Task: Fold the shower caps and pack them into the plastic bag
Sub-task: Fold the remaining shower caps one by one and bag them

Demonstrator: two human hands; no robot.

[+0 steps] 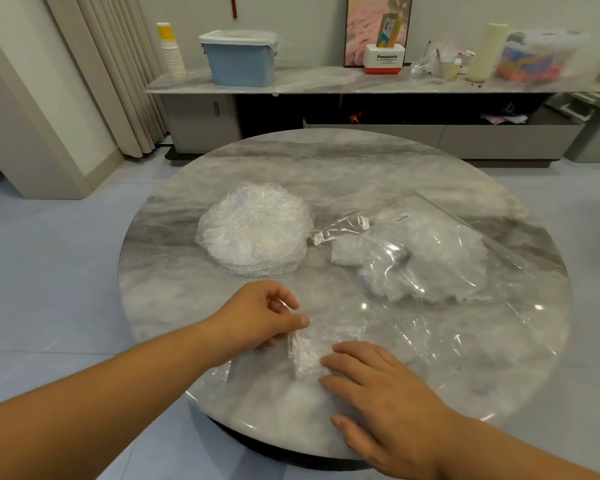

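One shower cap (pixel 305 355) lies near the front edge of the round marble table (pixel 326 161), partly gathered into a narrow, crinkled band between the two hands. The left hand (pixel 257 317) pinches the cap's upper end between thumb and curled fingers. The right hand (pixel 378 386) lies flat with straight fingers pressing on the film beside the band, grasping nothing. The cap is thin clear film, so it is likely almost weightless, limp and slippery on the polished stone. It will probably spring open from a fold unless a palm pins it. Its gathered rim looks like the firmest place to take hold, though against the pale marble it is hard to tell where that rim ends. Further back, left of centre, a stack of caps (pixel 257 230) sits in a puffy round pile. The plastic bag (pixel 430 258) lies to the right with white bundles already inside and its mouth turned toward the stack. The bag is just as soft and slick, so its mouth will likely need one hand to hold it open.
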